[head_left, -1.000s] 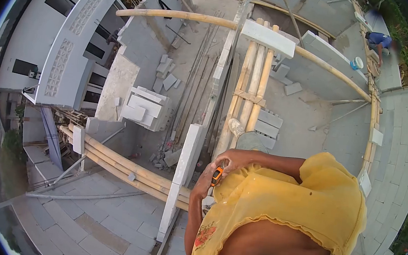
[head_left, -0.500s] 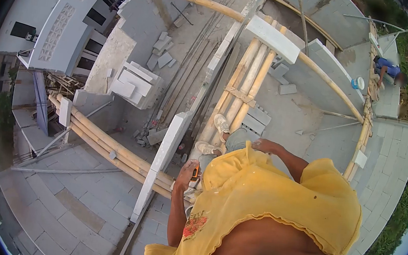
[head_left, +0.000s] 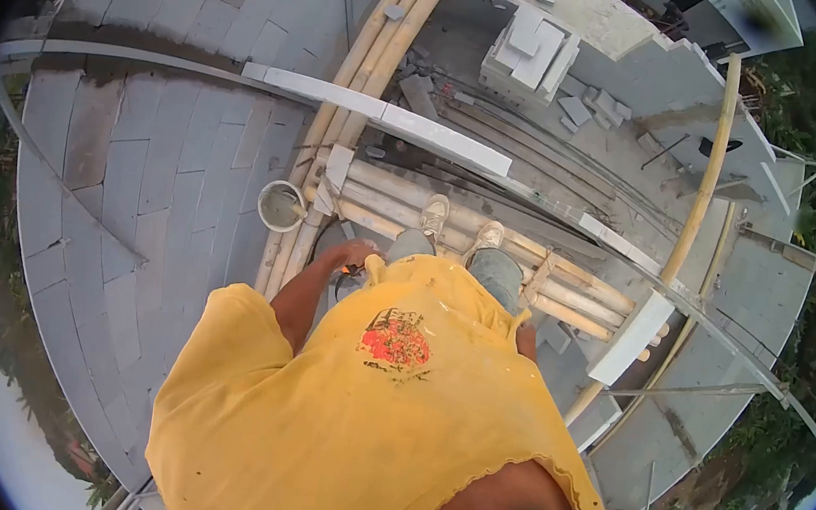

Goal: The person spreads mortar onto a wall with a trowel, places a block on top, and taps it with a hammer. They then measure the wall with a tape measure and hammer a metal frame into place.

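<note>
My left hand point(head_left: 358, 252) is closed low beside my left thigh, around a small orange-and-black tool that looks like a tape measure point(head_left: 353, 271); the hand and shirt partly cover it. Only a sliver of my right arm shows past the yellow shirt point(head_left: 311, 395), and the right hand's fingers are hidden. Both my shoes point(head_left: 435, 214) stand on bamboo poles point(head_left: 394, 203) lashed side by side. Left of my left hand, a bucket point(head_left: 282, 205) with grey contents sits by the poles.
A narrow wall topped with white blocks point(head_left: 446, 141) runs across in front of me. One long white block point(head_left: 632, 338) lies across the poles at the right. Stacked blocks point(head_left: 530, 52) and rubble stand on the lower floor beyond. A curved pole point(head_left: 708, 168) rises on the right.
My view has swung round to the left, bringing the bucket into sight. The left hand still grips the orange-and-black tool; the right hand has become hidden behind the shirt.
</note>
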`<action>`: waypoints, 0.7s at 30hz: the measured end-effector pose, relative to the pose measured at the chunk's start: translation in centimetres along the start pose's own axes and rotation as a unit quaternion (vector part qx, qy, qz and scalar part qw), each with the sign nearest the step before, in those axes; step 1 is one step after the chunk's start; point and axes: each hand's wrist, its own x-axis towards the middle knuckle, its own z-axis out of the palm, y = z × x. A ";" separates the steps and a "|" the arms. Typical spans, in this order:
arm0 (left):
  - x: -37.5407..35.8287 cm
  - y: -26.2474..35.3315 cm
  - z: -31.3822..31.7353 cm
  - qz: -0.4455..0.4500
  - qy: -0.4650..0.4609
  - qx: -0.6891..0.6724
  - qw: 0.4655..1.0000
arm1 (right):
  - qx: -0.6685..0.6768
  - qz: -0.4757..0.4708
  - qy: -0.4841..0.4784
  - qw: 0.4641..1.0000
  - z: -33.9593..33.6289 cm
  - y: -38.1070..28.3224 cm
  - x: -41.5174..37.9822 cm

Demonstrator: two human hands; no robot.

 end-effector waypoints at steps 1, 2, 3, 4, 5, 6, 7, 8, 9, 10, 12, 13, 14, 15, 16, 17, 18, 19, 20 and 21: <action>0.4 -2.3 0.8 0.020 -0.001 -0.072 0.997 | -0.030 -0.018 -0.012 0.999 -1.2 0.3 0.8; 1.0 -4.0 1.9 0.047 -0.005 -0.131 0.990 | -0.054 -0.025 -0.026 0.998 -2.5 0.5 2.0; 1.1 -4.6 3.2 0.049 0.026 -0.143 0.988 | -0.073 -0.031 -0.041 0.996 -3.8 0.7 3.0; 1.1 -5.1 4.8 0.048 0.052 -0.149 0.986 | -0.095 -0.034 -0.058 0.993 -5.2 0.6 4.0; 1.3 -5.4 6.7 0.044 0.074 -0.153 0.984 | -0.117 -0.036 -0.073 0.990 -6.7 0.1 4.9; 1.7 -6.0 9.1 0.099 0.101 -0.183 0.973 | -0.138 -0.039 -0.088 0.986 -8.0 -0.3 5.9; 2.1 -6.5 11.6 0.152 0.130 -0.211 0.957 | -0.157 -0.042 -0.100 0.982 -9.2 -0.5 6.8; 2.5 -6.8 13.8 0.202 0.163 -0.235 0.937 | -0.178 -0.045 -0.111 0.977 -10.5 -0.7 7.7; 2.6 -7.1 15.7 0.164 0.198 -0.267 0.929 | -0.198 -0.049 -0.124 0.971 -11.5 -1.2 8.6; 2.6 -7.3 17.3 0.124 0.232 -0.297 0.918 | -0.216 -0.054 -0.137 0.965 -12.1 -1.8 9.4; 1.8 -7.5 20.1 0.080 0.280 -0.378 0.879 | -0.247 -0.060 -0.160 0.954 -13.1 -2.8 10.8; 1.0 -7.3 21.2 0.080 0.293 -0.426 0.852 | -0.260 -0.061 -0.167 0.949 -13.3 -3.1 11.4; 0.4 -7.2 21.7 0.082 0.305 -0.470 0.824 | -0.268 -0.063 -0.174 0.945 -13.6 -3.4 11.9; 0.2 -7.5 22.2 0.079 0.310 -0.497 0.807 | -0.280 -0.062 -0.180 0.941 -13.7 -3.9 12.3; 0.1 -7.9 22.9 0.077 0.312 -0.524 0.789 | -0.292 -0.062 -0.184 0.936 -13.8 -4.4 12.8; 0.1 -8.4 23.2 0.075 0.315 -0.550 0.770 | -0.302 -0.063 -0.189 0.932 -13.6 -5.1 13.4; 0.2 -8.8 23.3 0.067 0.314 -0.570 0.756 | -0.312 -0.062 -0.195 0.928 -13.1 -5.9 13.8; 0.2 -9.3 23.4 0.059 0.314 -0.588 0.743 | -0.321 -0.064 -0.201 0.923 -12.5 -6.8 14.3; 0.1 -10.1 23.1 0.049 0.313 -0.605 0.730 | -0.329 -0.064 -0.205 0.920 -11.7 -7.7 14.7; 0.1 -10.8 22.7 0.052 0.310 -0.615 0.723 | -0.340 -0.062 -0.211 0.914 -10.8 -8.8 15.1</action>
